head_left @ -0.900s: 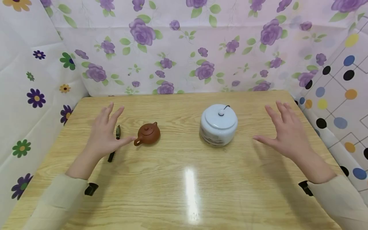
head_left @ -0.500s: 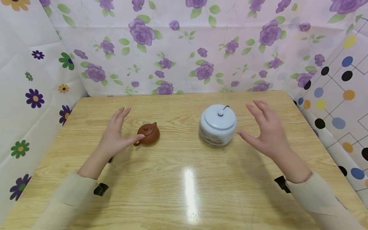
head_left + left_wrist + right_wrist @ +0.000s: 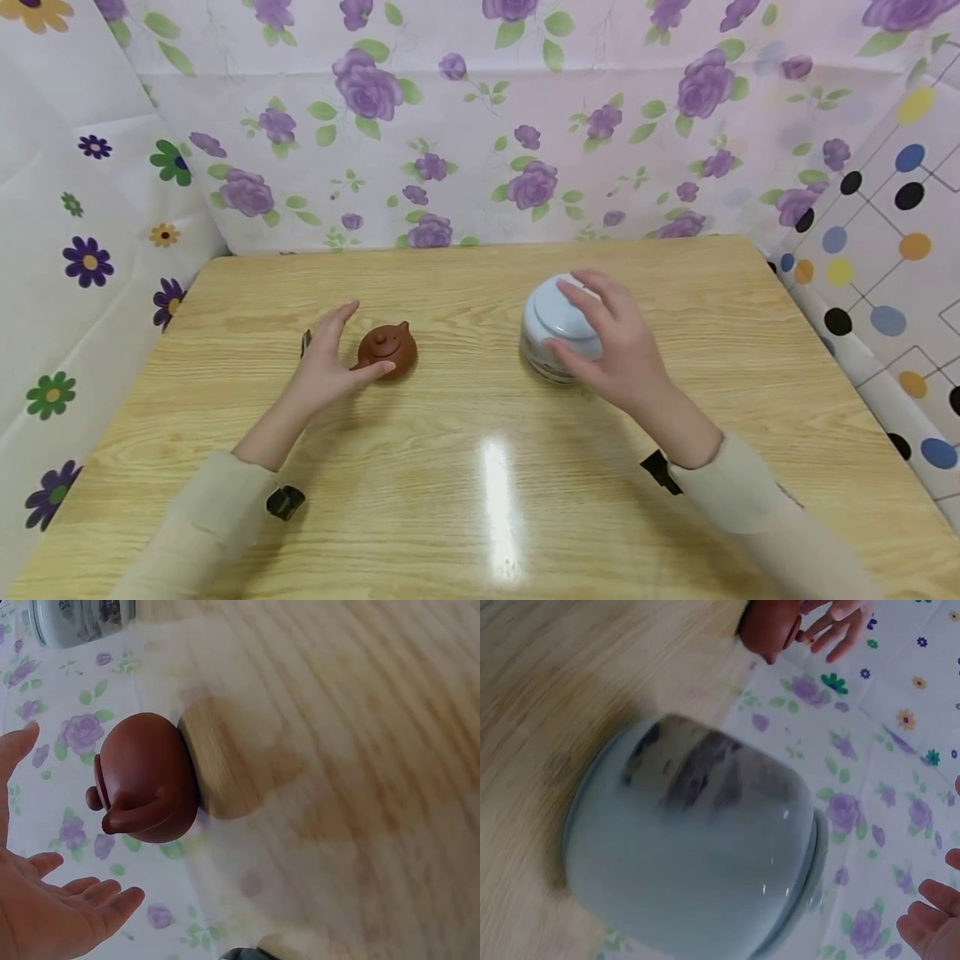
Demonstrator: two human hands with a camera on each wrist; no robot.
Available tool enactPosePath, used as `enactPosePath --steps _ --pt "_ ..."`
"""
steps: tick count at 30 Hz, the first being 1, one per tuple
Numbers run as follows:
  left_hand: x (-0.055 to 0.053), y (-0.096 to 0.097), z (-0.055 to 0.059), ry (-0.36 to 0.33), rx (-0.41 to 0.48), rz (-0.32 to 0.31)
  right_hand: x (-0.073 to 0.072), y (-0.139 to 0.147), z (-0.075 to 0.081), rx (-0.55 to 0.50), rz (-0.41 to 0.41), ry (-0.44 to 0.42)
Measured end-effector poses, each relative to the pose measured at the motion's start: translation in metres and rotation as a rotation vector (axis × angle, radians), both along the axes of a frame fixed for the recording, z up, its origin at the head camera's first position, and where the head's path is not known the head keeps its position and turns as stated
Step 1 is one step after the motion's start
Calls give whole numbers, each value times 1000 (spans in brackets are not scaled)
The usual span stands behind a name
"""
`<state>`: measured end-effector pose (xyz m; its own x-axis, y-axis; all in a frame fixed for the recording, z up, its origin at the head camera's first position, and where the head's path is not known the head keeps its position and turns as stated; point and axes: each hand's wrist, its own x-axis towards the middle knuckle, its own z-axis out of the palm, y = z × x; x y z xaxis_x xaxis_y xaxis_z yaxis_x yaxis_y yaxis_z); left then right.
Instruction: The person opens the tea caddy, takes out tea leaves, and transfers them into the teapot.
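Note:
A small reddish-brown clay teapot (image 3: 387, 350) sits upright on the table, left of the middle. My left hand (image 3: 327, 371) hovers beside its handle, fingers and thumb spread; the left wrist view shows a gap between the hand (image 3: 52, 907) and the teapot (image 3: 150, 772). To the right stands a white lidded porcelain jar (image 3: 542, 333) with a dark printed picture on its side. My right hand (image 3: 618, 350) hangs over the jar's right part, covering its lid knob in the head view. In the right wrist view the fingers stay clear of the jar (image 3: 690, 840).
A slim dark tool (image 3: 305, 342) lies behind my left hand, mostly hidden. The wooden table (image 3: 450, 533) has a bright glare streak near the front. Flowered cloth (image 3: 465, 125) hangs behind and at the left, dotted cloth (image 3: 900, 275) at the right.
My right hand has swept left from the table's right side to over the jar. My left hand has moved right and slightly nearer, to the teapot. The teapot and jar stay put.

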<state>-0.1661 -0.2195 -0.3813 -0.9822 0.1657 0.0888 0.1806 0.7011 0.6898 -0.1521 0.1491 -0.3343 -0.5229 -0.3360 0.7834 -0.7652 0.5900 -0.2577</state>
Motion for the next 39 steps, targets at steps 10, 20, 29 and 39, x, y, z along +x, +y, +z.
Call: enactPosePath --steps 10,20,29,39 --pt "-2 1 -8 -72 -13 50 -17 -41 -15 -46 125 31" --pt "0 4 -14 -121 38 58 -28 -78 -33 -26 165 -24" --pt "1 5 -18 -149 127 94 -35 -108 -39 19 159 -145" --pt "-4 6 -25 -205 212 118 -41 -135 -40 75 195 -296"
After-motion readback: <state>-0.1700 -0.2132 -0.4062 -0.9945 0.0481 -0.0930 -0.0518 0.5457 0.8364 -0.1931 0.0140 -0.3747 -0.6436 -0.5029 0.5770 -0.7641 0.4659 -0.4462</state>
